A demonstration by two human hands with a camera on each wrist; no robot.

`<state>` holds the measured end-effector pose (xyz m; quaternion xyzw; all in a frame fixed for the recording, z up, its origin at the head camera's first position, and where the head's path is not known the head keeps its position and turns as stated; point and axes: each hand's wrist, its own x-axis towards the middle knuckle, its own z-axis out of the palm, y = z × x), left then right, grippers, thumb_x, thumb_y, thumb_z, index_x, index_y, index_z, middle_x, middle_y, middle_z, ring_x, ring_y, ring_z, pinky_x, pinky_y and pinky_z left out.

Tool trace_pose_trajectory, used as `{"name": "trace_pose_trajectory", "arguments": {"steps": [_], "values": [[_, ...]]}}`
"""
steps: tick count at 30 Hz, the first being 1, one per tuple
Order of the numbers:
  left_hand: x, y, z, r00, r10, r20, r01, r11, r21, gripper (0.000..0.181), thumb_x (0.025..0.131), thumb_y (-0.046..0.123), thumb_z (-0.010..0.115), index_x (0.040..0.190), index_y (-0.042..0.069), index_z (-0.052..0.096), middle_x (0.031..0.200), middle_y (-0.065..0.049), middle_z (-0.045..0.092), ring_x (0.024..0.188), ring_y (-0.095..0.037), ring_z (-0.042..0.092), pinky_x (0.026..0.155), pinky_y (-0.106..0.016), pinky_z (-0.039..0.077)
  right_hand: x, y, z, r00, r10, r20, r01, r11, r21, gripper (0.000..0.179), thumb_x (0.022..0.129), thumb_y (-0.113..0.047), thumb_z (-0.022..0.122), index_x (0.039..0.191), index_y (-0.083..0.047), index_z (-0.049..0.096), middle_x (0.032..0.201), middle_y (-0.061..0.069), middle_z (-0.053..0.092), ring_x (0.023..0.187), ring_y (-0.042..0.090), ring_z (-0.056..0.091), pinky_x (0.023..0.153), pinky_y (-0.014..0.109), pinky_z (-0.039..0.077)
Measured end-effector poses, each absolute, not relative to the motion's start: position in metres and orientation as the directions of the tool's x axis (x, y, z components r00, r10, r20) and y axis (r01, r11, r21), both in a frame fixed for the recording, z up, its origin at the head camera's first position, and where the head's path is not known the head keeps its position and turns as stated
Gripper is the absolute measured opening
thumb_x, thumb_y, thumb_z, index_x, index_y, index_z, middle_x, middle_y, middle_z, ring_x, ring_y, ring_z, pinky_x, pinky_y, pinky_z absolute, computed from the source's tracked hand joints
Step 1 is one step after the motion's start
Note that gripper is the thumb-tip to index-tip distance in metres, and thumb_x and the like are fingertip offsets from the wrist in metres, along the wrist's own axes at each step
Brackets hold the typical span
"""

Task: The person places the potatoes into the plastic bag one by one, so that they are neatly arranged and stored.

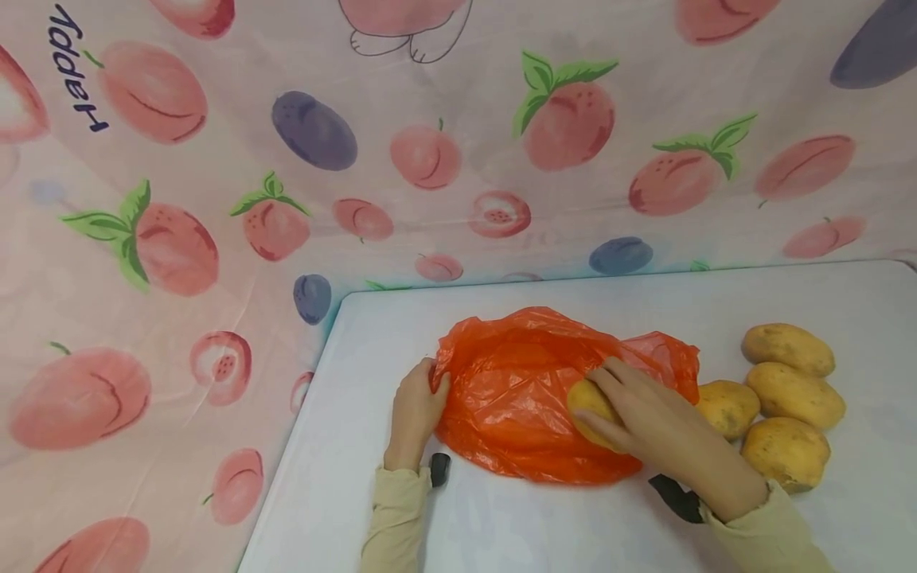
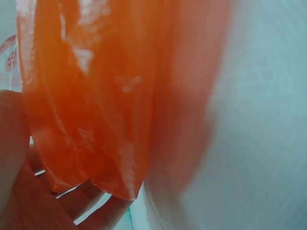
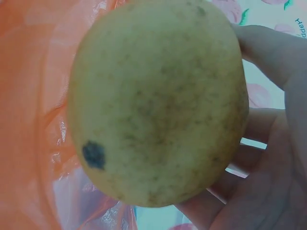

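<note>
A red-orange plastic bag point(image 1: 516, 382) lies spread on the table with its mouth held wide. At its left edge my left hand point(image 1: 418, 410) pinches the film between thumb and fingers; the left wrist view shows the bag's edge point(image 2: 96, 143) against those fingers. My right hand point(image 1: 637, 406) grips a potato point(image 1: 593, 410) over the bag's right part. Up close in the right wrist view, that potato point(image 3: 158, 105) is yellow-brown with one dark spot, thumb and fingers round its side. Whether it touches the bag, I cannot tell.
Several potatoes sit to the right of the bag, among them one potato point(image 1: 727, 407) beside the bag's edge and another potato point(image 1: 788, 348) farther back. The white table point(image 1: 544, 525) meets a fruit-printed cloth point(image 1: 444, 239) at its back and left edges.
</note>
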<state>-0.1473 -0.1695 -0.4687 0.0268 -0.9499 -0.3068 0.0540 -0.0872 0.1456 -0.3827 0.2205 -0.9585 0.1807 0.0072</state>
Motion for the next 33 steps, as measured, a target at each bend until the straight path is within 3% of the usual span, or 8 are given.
{"name": "trace_pose_trajectory", "arguments": {"steps": [20,33], "values": [[-0.146,-0.167,-0.465,-0.994,-0.091,0.063,-0.035,0.797,0.603,0.028,0.097,0.025,0.065,0.119,0.008,0.062,0.101,-0.007,0.068,0.084,-0.021,0.059,0.085,-0.037,0.056,-0.109,0.129,-0.380,-0.825,-0.525,0.208,-0.565,0.778,-0.276,0.046,0.086,-0.043,0.075,0.115,-0.008,0.064,0.101,0.002,0.055,0.085,0.014,0.049,0.071,0.030,0.050],[-0.146,-0.168,-0.465,-0.994,-0.076,0.081,-0.014,0.809,0.587,0.026,0.097,0.026,0.064,0.116,0.008,0.063,0.095,-0.005,0.066,0.082,-0.021,0.057,0.083,-0.037,0.056,-0.122,0.112,-0.380,-0.804,-0.551,0.224,-0.593,0.770,-0.236,0.044,0.084,-0.041,0.078,0.112,-0.011,0.062,0.100,0.002,0.053,0.084,0.015,0.048,0.068,0.027,0.050]]}}
